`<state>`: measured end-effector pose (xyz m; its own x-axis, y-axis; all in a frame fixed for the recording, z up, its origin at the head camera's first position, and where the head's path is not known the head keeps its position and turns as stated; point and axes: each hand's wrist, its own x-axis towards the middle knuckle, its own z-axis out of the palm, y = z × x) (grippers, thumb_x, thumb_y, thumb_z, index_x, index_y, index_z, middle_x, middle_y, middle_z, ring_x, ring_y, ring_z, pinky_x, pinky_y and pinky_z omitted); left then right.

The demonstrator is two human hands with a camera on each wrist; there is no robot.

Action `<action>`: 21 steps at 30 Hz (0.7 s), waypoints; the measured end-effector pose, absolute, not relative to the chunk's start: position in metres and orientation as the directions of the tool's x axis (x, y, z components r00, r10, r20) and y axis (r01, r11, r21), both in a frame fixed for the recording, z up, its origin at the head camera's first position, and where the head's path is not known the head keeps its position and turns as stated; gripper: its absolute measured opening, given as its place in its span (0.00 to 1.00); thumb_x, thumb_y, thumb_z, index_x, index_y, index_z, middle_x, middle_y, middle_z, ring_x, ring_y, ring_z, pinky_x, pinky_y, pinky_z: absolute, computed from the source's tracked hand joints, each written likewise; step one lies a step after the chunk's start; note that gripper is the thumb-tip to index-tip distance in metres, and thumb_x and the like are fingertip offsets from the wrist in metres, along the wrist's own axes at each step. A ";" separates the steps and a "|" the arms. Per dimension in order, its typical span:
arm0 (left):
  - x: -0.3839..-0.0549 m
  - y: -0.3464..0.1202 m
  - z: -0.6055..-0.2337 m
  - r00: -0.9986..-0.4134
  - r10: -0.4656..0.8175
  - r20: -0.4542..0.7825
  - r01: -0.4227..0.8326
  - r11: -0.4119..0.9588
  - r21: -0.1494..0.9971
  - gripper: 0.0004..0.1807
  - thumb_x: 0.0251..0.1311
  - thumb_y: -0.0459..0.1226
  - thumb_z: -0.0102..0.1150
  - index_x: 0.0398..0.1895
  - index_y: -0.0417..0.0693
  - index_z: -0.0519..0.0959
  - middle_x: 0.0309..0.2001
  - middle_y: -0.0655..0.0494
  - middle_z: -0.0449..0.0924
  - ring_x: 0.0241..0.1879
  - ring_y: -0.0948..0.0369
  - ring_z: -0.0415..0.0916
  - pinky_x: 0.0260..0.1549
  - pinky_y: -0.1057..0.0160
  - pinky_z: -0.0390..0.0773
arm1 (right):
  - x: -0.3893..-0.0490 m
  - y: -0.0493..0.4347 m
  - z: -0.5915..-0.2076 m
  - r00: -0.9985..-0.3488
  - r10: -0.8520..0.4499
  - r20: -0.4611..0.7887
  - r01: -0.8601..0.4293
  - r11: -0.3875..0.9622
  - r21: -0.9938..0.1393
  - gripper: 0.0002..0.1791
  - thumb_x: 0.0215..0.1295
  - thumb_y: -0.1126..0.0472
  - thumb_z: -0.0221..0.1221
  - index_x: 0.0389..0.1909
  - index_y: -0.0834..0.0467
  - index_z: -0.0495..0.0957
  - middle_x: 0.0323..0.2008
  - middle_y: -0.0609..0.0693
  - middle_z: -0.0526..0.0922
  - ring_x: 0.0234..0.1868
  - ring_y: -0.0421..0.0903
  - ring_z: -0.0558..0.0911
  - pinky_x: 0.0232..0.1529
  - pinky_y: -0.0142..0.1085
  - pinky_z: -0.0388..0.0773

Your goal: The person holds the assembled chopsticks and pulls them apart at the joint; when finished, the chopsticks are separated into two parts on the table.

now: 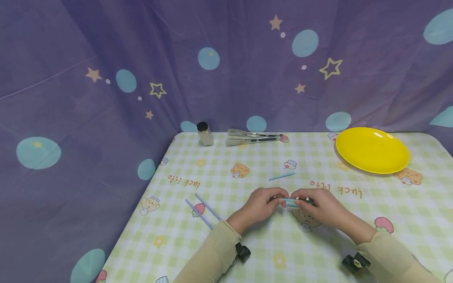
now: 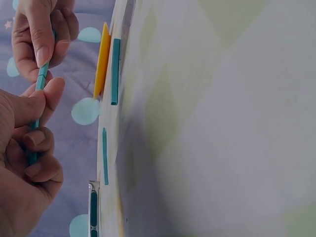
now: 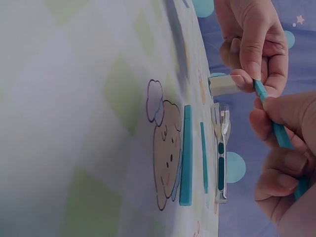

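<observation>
Both hands are on it now: the left hand point(image 1: 262, 202) and the right hand point(image 1: 317, 202) meet end to end over the table point(image 1: 255, 251), each grip narrow, thumb and fingers pinching one half of a teal jointed stick point(image 2: 41, 78). The step in hand looks like work on that joint; whether the halves are being fitted or parted, I can't tell. The next move, I'd judge, calls for holding both halves in one line, with a steady twist or a straight push or pull.

Over to the views! The wrist cameras catch the seam between the fingertips, lost in the head view. The right wrist also shows a thick stick point(image 3: 186, 158) lying full length on the table, while from above the right hand covers part of it. Only the head view lays out the purple sticks point(image 1: 199, 214) by the left forearm, and it gives the yellow plate point(image 1: 371, 149) its full round; the left wrist gets that plate edge-on.
</observation>
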<state>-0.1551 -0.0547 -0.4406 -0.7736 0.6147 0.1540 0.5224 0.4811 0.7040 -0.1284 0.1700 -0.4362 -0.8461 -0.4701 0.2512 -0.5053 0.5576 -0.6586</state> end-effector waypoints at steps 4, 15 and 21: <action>-0.155 -0.056 -0.441 -0.779 0.607 0.158 0.511 0.468 0.721 0.06 0.66 0.37 0.58 0.42 0.55 0.83 0.30 0.68 0.83 0.27 0.74 0.70 0.33 0.75 0.69 | -0.130 0.169 -0.439 -0.838 -0.466 0.284 -0.528 0.560 -0.639 0.08 0.66 0.61 0.62 0.41 0.45 0.85 0.38 0.37 0.85 0.36 0.33 0.80 0.35 0.38 0.78; -0.154 -0.058 -0.442 -0.786 0.594 0.169 0.488 0.430 0.760 0.09 0.65 0.36 0.59 0.44 0.53 0.86 0.35 0.63 0.86 0.27 0.75 0.71 0.32 0.76 0.71 | -0.131 0.170 -0.439 -0.829 -0.465 0.312 -0.547 0.554 -0.628 0.08 0.65 0.62 0.63 0.41 0.45 0.85 0.38 0.38 0.86 0.34 0.32 0.78 0.32 0.34 0.75; -0.153 -0.058 -0.445 -0.792 0.590 0.160 0.465 0.412 0.783 0.10 0.65 0.35 0.59 0.47 0.51 0.86 0.35 0.62 0.87 0.26 0.69 0.75 0.30 0.76 0.71 | -0.130 0.169 -0.438 -0.822 -0.470 0.322 -0.558 0.547 -0.624 0.09 0.64 0.63 0.64 0.40 0.46 0.85 0.37 0.39 0.86 0.32 0.32 0.77 0.31 0.33 0.74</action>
<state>-0.1528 -0.0582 -0.4446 -0.7916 0.5898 0.1597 0.4653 0.4124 0.7832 -0.1304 0.1689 -0.4378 -0.8217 -0.4700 0.3223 -0.5578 0.5472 -0.6241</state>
